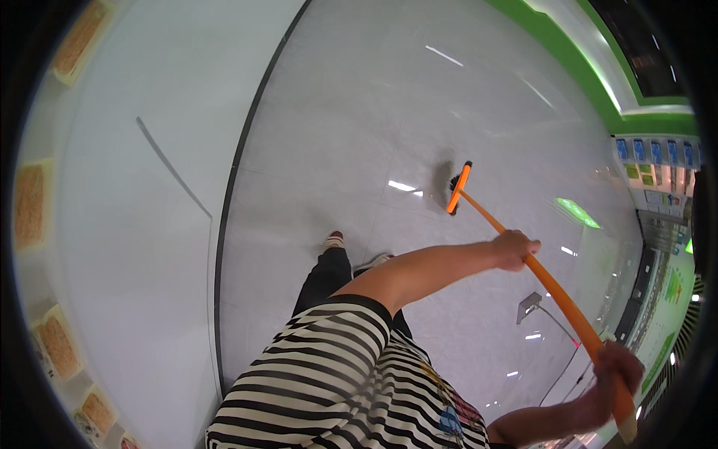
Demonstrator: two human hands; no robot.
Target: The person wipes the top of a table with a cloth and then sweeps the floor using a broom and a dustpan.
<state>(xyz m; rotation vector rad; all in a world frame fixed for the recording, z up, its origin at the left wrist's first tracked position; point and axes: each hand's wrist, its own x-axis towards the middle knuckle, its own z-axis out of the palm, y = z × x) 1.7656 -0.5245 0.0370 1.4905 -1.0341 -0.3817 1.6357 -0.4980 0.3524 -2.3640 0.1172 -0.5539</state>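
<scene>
A broom (550,288) with a long orange handle slants across the right half of the head view. Its orange head (458,191) with dark bristles is at the floor, up ahead of my feet. My left hand (514,250) is closed round the middle of the handle, arm stretched forward. Nearer to me and farther right, my right hand (619,368) wraps the handle close to its upper end. The bristles are partly hidden by the head, so whether they touch the floor I cannot tell.
A grey long-handled dustpan (528,305) stands on the shiny grey floor (336,112) to the right. Along my left runs a white panel (134,247) with a black bottom edge. Stocked shelves (654,153) line the far right. My shoes (334,239) are below the broom head.
</scene>
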